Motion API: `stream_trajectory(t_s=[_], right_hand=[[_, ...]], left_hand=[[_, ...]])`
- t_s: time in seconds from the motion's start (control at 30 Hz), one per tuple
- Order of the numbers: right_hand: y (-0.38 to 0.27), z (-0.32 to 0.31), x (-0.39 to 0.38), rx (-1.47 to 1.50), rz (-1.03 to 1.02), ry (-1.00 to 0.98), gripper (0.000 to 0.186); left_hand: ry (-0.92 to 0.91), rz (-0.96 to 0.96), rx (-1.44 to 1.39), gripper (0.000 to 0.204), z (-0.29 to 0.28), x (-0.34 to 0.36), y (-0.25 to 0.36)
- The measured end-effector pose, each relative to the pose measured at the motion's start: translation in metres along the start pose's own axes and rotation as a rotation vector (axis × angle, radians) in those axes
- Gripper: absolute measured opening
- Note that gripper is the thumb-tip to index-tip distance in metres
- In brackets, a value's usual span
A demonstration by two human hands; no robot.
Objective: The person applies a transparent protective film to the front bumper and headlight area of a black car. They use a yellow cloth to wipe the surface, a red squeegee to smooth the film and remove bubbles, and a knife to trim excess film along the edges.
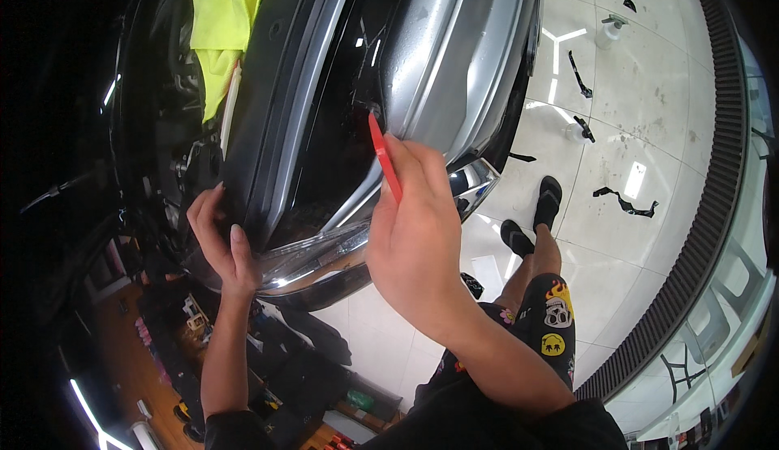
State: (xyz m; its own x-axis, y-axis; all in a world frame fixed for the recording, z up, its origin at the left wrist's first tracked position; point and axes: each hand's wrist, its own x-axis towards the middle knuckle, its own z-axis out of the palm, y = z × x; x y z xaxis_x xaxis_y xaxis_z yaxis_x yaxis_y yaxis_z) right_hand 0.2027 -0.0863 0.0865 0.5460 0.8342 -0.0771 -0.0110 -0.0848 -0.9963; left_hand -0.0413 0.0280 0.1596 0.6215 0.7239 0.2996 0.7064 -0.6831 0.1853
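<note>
Red tool (382,155) in right hand (417,227)

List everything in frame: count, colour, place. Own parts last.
Car: 1, black and silver, upper left to centre
Flat tool: 1, red, in right hand
Cloth: 1, yellow-green, on the car
Stick: 1, whitish with red tip, beside the cloth's lower end
Bottles: 2, whitish, on the floor, upper right
Scraps: at least 4, black, on the floor
Floor: 1, white tile, right and centre
Grate: 1, dark, curving along the right
Clutter: uncounted, mostly dark, lower left; items hard to tell
Shorts: 1 pair, black with prints, lower centre
Sandals: 2, black, on feet
Hands: 2, bare; left hand by the car's front edge, right at centre
</note>
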Motion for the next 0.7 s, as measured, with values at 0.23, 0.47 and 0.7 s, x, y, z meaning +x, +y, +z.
stream_trajectory(t_s=[0.23,0.47,0.7], right_hand=[[-0.004,0.006,0.003,0.004,0.052,0.014,0.053],[-0.005,0.003,0.015,-0.010,0.021,0.106,0.031],[0.008,-0.003,0.013,0.233,0.264,0.088,0.026]], left_hand=[[0.008,0.014,0.017,0.054,-0.002,0.000,0.000],[0.001,0.033,0.022,0.054,-0.003,0.002,0.001],[-0.012,-0.002,0.025,0.056,-0.005,-0.001,-0.003]])
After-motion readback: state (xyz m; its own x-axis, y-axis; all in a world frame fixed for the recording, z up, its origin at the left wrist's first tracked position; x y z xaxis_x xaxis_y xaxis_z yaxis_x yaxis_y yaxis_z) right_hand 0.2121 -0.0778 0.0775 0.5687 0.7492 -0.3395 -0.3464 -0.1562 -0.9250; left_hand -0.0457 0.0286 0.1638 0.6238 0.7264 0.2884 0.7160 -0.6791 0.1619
